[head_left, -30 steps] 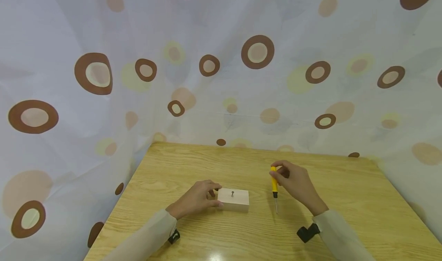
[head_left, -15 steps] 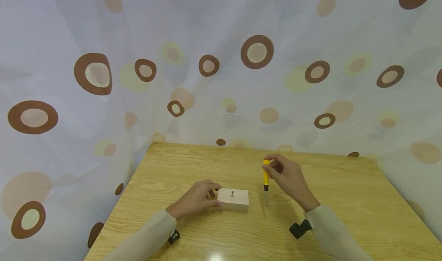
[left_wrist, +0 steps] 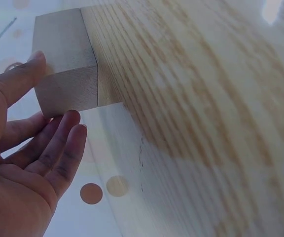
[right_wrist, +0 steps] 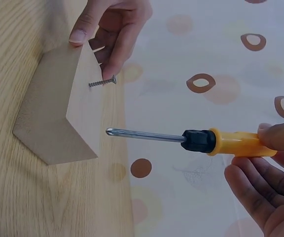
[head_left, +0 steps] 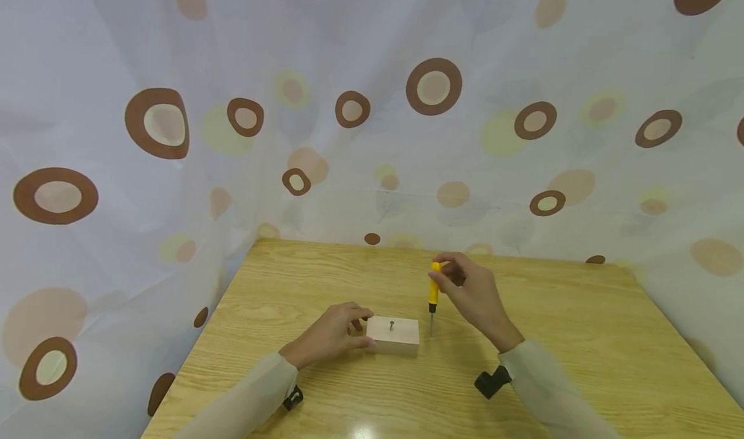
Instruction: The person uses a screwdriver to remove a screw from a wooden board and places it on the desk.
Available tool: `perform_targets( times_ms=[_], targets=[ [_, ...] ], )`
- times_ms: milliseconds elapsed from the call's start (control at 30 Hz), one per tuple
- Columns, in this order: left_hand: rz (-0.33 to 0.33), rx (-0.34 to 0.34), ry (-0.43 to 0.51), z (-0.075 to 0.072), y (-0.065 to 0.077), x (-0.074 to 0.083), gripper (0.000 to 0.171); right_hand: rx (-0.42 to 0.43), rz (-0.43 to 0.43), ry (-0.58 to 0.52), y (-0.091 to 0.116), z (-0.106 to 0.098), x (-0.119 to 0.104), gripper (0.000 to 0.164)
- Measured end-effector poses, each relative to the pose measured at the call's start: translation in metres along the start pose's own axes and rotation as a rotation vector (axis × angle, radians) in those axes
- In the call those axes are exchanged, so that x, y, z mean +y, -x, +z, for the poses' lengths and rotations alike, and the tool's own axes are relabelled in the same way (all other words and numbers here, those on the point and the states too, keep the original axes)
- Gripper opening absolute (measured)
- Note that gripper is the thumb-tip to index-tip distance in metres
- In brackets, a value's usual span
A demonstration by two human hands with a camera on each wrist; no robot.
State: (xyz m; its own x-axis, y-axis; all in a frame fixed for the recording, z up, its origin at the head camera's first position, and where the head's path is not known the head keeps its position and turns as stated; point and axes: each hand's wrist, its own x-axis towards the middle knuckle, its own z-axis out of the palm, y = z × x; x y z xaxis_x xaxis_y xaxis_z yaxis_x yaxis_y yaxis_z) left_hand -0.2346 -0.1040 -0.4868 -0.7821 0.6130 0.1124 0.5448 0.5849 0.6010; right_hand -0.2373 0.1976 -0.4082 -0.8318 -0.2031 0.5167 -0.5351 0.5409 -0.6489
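Note:
A pale wooden block [head_left: 392, 347] lies on the table, with a screw [right_wrist: 102, 82] standing upright in its top face. My left hand [head_left: 327, 336] holds the block's left end, thumb on the near side and fingers at the far corner. To the right of the block, my right hand [head_left: 473, 300] pinches the yellow handle of a screwdriver [head_left: 433, 292] near its top end. The shaft points down, and in the right wrist view its cross-shaped tip is apart from the screw head. The left wrist view shows the block [left_wrist: 65, 64] from its end, with the screw hidden.
The wood-grain table [head_left: 325, 394] extends around both hands. Behind it and at the sides hangs a white sheet [head_left: 372, 45] with brown and beige spots. A black wrist camera [head_left: 492, 382] sits below the right sleeve.
My right hand has carried the screwdriver leftward and a little away from me, closer to the block. The left hand and the block have stayed in place.

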Motion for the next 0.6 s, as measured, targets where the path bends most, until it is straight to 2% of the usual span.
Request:
perform_targets(
  times_ms=[600],
  targets=[
    [-0.003, -0.012, -0.001, 0.0, -0.001, -0.002, 0.06, 0.03, -0.057, -0.035, -0.011, 0.022, -0.013, 0.027]
  ],
)
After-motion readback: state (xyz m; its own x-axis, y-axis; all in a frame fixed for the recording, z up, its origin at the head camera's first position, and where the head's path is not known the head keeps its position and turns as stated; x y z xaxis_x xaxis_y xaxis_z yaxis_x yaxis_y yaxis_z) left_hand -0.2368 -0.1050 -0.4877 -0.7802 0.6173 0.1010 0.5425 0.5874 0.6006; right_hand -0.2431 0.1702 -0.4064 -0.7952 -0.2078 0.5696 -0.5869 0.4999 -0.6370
